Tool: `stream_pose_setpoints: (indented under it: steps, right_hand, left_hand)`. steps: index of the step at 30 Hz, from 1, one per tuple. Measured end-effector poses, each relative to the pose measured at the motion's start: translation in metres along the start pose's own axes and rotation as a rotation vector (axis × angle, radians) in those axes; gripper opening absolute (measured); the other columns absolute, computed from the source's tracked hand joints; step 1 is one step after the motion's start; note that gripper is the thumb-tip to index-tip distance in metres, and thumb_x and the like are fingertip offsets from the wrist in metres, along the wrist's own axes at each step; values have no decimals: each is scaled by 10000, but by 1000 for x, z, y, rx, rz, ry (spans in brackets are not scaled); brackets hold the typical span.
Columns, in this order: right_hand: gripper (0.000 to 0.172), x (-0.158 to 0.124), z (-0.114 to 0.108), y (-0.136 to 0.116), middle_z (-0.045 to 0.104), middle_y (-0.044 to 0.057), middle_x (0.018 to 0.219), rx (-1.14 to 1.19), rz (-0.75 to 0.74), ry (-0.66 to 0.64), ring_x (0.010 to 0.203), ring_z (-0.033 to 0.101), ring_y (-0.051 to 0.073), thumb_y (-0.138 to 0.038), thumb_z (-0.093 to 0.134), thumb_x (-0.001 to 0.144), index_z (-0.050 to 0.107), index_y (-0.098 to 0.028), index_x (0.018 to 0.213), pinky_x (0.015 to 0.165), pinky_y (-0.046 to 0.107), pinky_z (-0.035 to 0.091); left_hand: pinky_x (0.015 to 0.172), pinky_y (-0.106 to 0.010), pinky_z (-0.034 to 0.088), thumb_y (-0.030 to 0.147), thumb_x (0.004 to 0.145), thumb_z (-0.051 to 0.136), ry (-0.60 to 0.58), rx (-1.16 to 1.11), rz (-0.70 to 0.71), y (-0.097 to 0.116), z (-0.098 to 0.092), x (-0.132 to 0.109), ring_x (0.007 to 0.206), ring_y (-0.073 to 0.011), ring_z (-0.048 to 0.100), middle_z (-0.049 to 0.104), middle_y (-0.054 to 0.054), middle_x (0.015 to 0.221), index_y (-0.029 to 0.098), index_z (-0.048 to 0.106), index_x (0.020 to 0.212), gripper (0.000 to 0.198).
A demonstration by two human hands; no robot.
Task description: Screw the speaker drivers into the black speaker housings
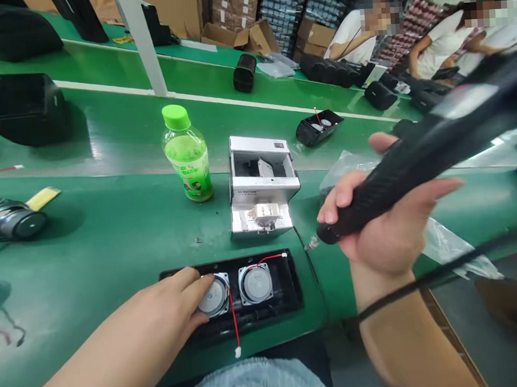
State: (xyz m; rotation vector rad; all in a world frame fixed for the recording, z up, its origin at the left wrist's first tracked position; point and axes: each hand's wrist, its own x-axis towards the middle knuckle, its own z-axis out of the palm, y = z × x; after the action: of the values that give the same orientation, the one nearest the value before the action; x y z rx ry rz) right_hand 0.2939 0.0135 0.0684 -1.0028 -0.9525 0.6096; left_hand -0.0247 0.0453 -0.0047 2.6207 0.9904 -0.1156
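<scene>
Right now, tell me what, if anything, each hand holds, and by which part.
The right hand holds the black screwdriver by its body, near the tip. The left hand touches the left speaker; whether it grips cannot be told.

Open lane over green tabletop left of centre, narrow gap mid-frame between green-capped bottle and silver machine, black handheld tool and black cable barring right side, clearance there uncertain (blur)
</scene>
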Motion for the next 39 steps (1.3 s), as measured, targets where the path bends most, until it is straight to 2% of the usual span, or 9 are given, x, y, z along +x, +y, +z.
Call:
stream_pose_setpoints:
  steps: [3,7,13,18,25,29,33,36,39]
  right_hand:
    - [586,14,31,-8,614,-59,652,84,-135,-50,442,585,178,-810,616,955,616,-319,1276,380,324,482]
    - [585,21,61,18,602,-79,602,125,-258,-178,354,510,166,-855,550,948,580,-318,1177,322,313,433]
    - [597,14,65,41,604,-69,595,103,-192,-243,357,498,163,-869,571,917,589,-317,1143,356,314,427]
    - [658,6,62,31,561,-47,645,23,-99,-142,428,518,173,-857,511,959,554,-320,1336,439,342,435]
    - [683,-5,49,25,559,-36,679,39,-51,-89,428,524,173,-856,439,988,552,-356,1440,419,341,434]
    - [578,-11,37,1,585,-14,688,47,-104,-16,489,584,182,-745,302,1086,644,-352,1336,493,343,534]
    - [636,-21,31,-18,597,13,700,-56,-68,42,525,593,195,-575,78,1136,625,-317,1332,563,365,575]
    - [659,-29,25,-27,558,-13,632,-28,-19,81,435,524,190,-744,149,1092,620,-316,1263,432,367,477]
    - [679,-32,18,-32,620,-22,613,11,42,-2,436,564,203,-882,303,1004,655,-339,1210,462,409,514]
  left_hand:
    - [764,-430,730,257,1013,582,139,27,80,-2,3,-2,949,-322,858,839,-119,1235,221,822,1314,387]
    - [740,-330,698,326,1099,518,386,-3,161,-1,-2,-10,911,-252,858,846,-88,1213,217,799,1330,380]
    - [741,-299,647,339,1137,521,595,-116,131,32,-9,-8,908,-197,810,830,-61,1123,233,799,1184,301]
    - [676,-400,655,257,1012,701,523,14,177,62,-4,13,838,-267,758,829,-111,1028,159,832,1131,202]
    - [776,-482,683,297,948,830,246,50,83,75,0,27,962,-330,769,831,-139,1132,158,835,1239,322]
    - [789,-494,684,304,917,874,233,28,88,73,4,31,979,-326,766,836,-118,1171,174,821,1295,403]
    - [796,-515,679,332,863,928,249,25,110,69,9,37,967,-333,774,851,-98,1153,187,824,1302,474]
    - [765,-510,668,363,854,932,239,10,105,66,10,41,938,-331,777,855,-86,1137,210,831,1278,462]
    - [727,-492,648,341,864,906,222,19,121,64,9,45,903,-325,772,850,-79,1107,233,838,1235,392]
